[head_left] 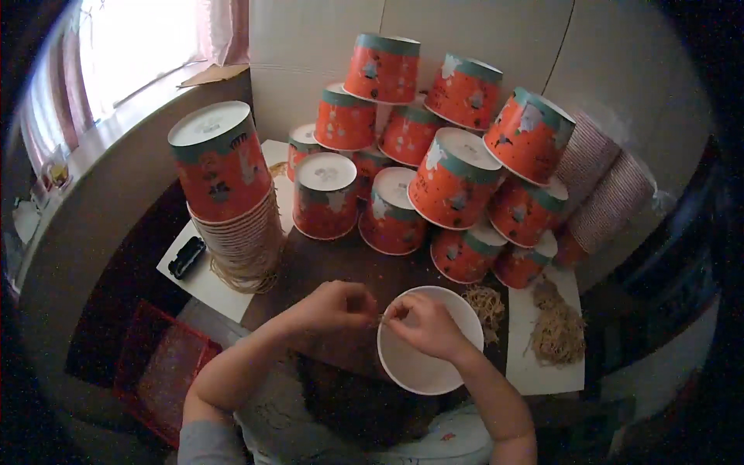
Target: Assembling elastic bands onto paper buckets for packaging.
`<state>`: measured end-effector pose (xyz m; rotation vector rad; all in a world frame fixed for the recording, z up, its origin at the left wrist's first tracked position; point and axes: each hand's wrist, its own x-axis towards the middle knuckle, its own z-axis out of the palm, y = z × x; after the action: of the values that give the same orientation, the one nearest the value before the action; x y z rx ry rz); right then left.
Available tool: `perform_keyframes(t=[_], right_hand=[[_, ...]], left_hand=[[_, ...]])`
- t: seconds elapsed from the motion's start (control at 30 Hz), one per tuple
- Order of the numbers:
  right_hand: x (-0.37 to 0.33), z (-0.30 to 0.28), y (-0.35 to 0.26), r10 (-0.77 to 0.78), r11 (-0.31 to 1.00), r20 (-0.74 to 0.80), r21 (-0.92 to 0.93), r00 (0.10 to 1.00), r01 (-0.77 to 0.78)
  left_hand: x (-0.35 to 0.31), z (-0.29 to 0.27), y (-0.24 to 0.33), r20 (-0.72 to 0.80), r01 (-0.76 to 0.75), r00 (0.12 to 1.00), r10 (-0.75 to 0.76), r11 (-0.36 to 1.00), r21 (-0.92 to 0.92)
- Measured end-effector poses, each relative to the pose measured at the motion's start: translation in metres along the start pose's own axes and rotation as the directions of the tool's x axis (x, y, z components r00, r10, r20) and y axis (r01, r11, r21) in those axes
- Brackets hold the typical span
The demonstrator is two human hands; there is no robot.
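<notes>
A white-lined round paper tub (430, 372) stands mouth up in front of me. My right hand (425, 324) is over its left rim, thumb and fingertips pinched together. Whatever is in that pinch is too small to make out. Just left of the tub, my left hand (335, 306) has its fingers curled toward the thumb, close to my right fingertips. Its grip is partly hidden, and I cannot make out what it holds, if anything. Against the tub's right side lies a small tangle of tan, string-like strands (487, 310).
Orange paper tubs (325, 205) with teal bands are piled upside down across the back. At left stands a tall nested tub stack (223, 167), beside a black object (187, 257). A larger tan strand bundle (559, 333) lies on a white board (542, 378). A red basket (167, 372) sits lower left.
</notes>
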<state>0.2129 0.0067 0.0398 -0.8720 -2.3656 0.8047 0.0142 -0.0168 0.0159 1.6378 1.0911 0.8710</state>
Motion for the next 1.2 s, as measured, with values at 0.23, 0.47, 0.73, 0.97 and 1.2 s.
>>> perform_keyframes(t=[0.23, 0.47, 0.73, 0.97, 1.2], right_hand=[[0.0, 0.001, -0.001, 0.044, 0.997, 0.004, 0.06, 0.999, -0.044], [0.0, 0.001, -0.001, 0.016, 0.999, 0.018, 0.052, 1.0, -0.017], [-0.001, 0.001, 0.0, 0.032, 0.998, 0.005, 0.061, 0.999, -0.033], [0.0, 0.001, 0.0, 0.036, 0.998, -0.012, 0.054, 0.999, -0.035], [-0.001, 0.001, 0.001, 0.029, 0.999, -0.023, 0.047, 0.999, -0.028]], left_hand=[[-0.007, 0.003, 0.014, 0.031, -0.01, 1.0, 0.002, 0.964, 0.267], [-0.009, 0.007, 0.025, -0.06, 0.025, 0.998, -0.009, 0.96, 0.279], [-0.011, 0.012, 0.023, -0.06, -0.128, 0.988, 0.143, 0.97, 0.209], [-0.008, 0.017, 0.016, -0.082, -0.092, 0.989, 0.123, 0.948, 0.305], [-0.008, 0.021, 0.017, -0.169, -0.059, 0.982, 0.085, 0.986, 0.155]])
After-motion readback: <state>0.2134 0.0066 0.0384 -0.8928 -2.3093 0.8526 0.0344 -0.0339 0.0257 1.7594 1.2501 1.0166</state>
